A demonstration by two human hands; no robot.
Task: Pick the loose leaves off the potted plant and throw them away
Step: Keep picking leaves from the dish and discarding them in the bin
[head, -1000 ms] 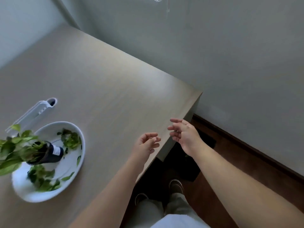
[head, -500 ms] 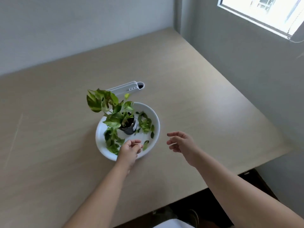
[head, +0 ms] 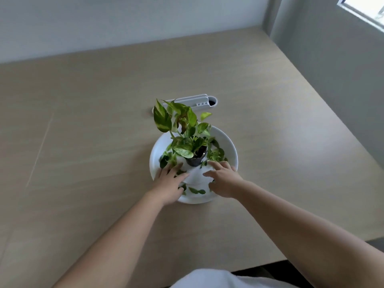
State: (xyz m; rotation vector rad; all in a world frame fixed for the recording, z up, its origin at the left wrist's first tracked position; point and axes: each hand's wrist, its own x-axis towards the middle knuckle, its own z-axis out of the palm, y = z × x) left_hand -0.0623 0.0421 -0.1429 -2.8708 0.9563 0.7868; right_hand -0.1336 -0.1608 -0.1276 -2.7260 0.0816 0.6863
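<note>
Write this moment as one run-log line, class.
left hand: open on loose leaves | right hand: open over white dish | potted plant: upright in dish | step: gathering

Your arms: both bare from wrist to past the elbow, no sleeves showing.
Your left hand [head: 169, 185]: bare, no glove.
Your right hand [head: 223, 180]: bare, no glove.
Your clothing: white garment [head: 218, 279] at the bottom edge.

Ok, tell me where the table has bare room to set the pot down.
Bare table spreads left of the white dish, and right of it toward the wall. Crowded: the dish, with pot, loose leaves, both hands, and the white holder behind.
</note>
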